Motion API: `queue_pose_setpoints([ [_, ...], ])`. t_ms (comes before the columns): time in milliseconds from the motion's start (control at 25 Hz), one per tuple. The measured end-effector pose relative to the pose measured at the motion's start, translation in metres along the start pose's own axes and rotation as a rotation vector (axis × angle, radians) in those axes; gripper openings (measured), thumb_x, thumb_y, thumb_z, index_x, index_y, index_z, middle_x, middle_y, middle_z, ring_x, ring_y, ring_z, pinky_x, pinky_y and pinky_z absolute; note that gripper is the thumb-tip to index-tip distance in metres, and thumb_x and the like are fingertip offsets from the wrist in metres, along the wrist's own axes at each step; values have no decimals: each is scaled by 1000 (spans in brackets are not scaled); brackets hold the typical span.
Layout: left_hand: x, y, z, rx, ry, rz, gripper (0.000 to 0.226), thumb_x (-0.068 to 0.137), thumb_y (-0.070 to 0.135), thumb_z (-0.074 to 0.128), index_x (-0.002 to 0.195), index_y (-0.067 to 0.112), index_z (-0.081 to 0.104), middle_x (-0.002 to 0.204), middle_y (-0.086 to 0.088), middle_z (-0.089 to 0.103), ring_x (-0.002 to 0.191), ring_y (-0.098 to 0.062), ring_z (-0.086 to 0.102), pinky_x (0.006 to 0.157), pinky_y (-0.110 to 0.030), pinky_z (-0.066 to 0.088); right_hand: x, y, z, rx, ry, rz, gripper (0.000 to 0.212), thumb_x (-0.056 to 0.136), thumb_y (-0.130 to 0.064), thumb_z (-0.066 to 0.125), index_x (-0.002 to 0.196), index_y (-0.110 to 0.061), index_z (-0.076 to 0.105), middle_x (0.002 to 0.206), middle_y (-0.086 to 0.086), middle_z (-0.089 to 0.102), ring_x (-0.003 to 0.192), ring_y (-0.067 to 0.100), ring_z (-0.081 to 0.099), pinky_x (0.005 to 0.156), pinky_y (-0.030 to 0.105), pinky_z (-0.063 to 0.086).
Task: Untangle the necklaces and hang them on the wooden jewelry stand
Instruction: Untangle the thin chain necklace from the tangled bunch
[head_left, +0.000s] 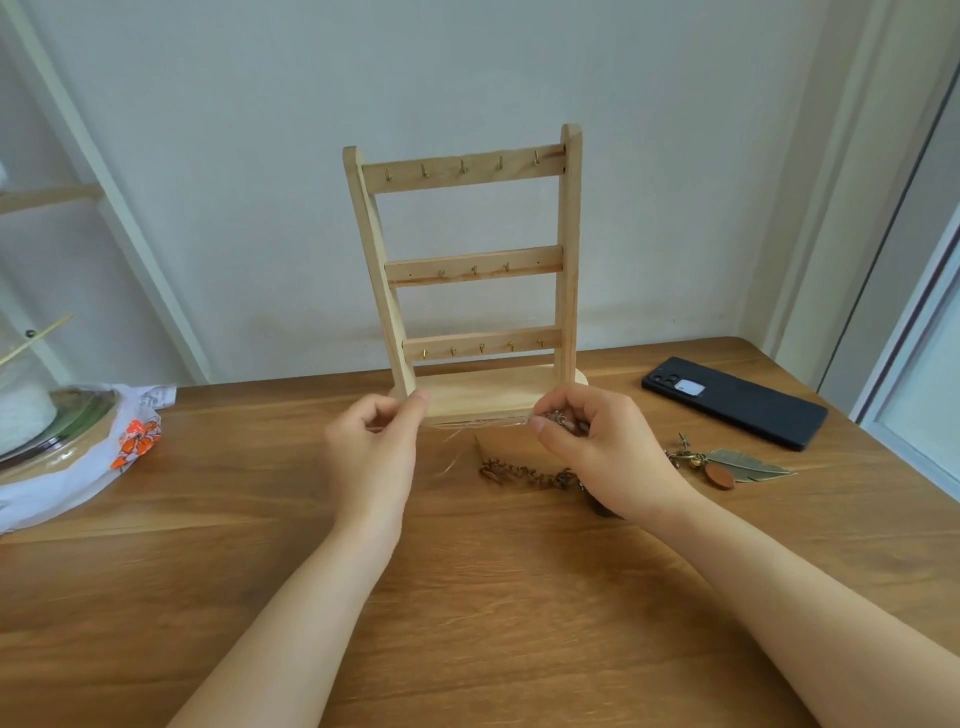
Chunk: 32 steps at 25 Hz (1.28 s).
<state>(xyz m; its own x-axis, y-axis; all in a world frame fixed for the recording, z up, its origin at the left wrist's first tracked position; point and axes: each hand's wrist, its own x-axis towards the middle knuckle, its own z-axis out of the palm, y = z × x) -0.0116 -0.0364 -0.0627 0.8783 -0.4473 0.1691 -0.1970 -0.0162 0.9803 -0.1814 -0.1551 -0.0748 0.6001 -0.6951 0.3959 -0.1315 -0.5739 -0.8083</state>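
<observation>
The thin, pale necklace (451, 441) is stretched between your two hands just in front of the base of the wooden jewelry stand (467, 270), with a fine loop sagging toward the table (467, 597). Your left hand (371, 447) pinches one end between thumb and curled fingers, and your right hand (597, 447) pinches the clasp end the same way. A brown chain (519, 472) lies under your right hand, a feather pendant (748, 465) and dark phone (735, 400) farther right, and a plastic bag (78, 457) far left.
</observation>
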Motion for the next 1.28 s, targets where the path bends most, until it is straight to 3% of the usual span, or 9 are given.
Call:
queue_pose_setpoints([
  [120, 1, 1, 1, 52, -76, 275, 13, 83, 18, 78, 90, 24, 69, 96, 8, 67, 94, -14, 61, 81, -28, 50, 0, -1, -1, -23, -5, -23, 4, 95, -20, 67, 91, -20, 69, 57, -5, 51, 52, 4, 42, 54, 14, 36],
  [240, -8, -1, 6, 224, -325, 534, 12, 85, 23, 77, 91, 33, 76, 97, 20, 69, 108, -5, 54, 92, -26, 41, -1, -3, 0, -45, -10, -54, 3, 94, -18, 68, 92, -19, 70, 60, 4, 58, 52, 4, 44, 54, 15, 37],
  [320, -11, -5, 10, 316, -394, 617, 10, 85, 27, 77, 93, 34, 77, 95, 21, 70, 109, -2, 52, 94, -24, 40, -2, -4, 2, -70, -19, -76, 2, 94, -19, 68, 94, -20, 70, 63, 9, 60, 53, 5, 44, 53, 16, 37],
  [520, -12, -8, 10, 386, -424, 622, 5, 83, 29, 78, 86, 31, 74, 85, 20, 69, 97, -3, 58, 85, -24, 46, -4, -4, 2, -116, -38, -112, 4, 93, -20, 69, 97, -19, 71, 59, 2, 54, 53, 5, 43, 53, 18, 36],
  [760, -13, -6, 10, 315, -459, 476, 12, 84, 19, 77, 81, 29, 72, 79, 15, 69, 84, -3, 62, 71, -15, 48, -5, -5, 3, -60, -69, -102, 5, 92, -20, 71, 97, -20, 72, 60, -6, 53, 54, 3, 44, 53, 15, 36],
  [920, -10, -8, 9, 441, -247, 666, 15, 75, 20, 79, 72, 30, 68, 76, 17, 63, 85, -1, 50, 73, -23, 41, -3, -4, 1, -43, -80, -63, 4, 93, -20, 69, 92, -19, 73, 60, -9, 58, 54, 1, 48, 55, 13, 39],
  [1000, -13, -7, 10, 416, -257, 720, 5, 72, 30, 76, 71, 30, 70, 73, 17, 63, 83, -4, 51, 75, -26, 40, -2, -3, 1, -38, -75, -44, 5, 94, -21, 69, 93, -19, 73, 60, -5, 57, 53, 2, 46, 54, 14, 38],
  [1120, -16, -7, 12, 428, -311, 736, 15, 74, 46, 69, 77, 33, 74, 74, 20, 67, 85, -4, 55, 77, -30, 46, -1, -2, 2, -22, -80, -32, 5, 94, -23, 69, 91, -20, 73, 59, -10, 55, 53, 2, 46, 54, 14, 38],
  [1280, -17, -8, 12, 389, -320, 716, 7, 74, 36, 72, 75, 30, 74, 73, 19, 68, 81, -4, 58, 70, -31, 51, -4, -5, 3, -5, -122, -40, 5, 92, -20, 71, 89, -21, 74, 61, -9, 60, 55, 0, 49, 54, 14, 38],
])
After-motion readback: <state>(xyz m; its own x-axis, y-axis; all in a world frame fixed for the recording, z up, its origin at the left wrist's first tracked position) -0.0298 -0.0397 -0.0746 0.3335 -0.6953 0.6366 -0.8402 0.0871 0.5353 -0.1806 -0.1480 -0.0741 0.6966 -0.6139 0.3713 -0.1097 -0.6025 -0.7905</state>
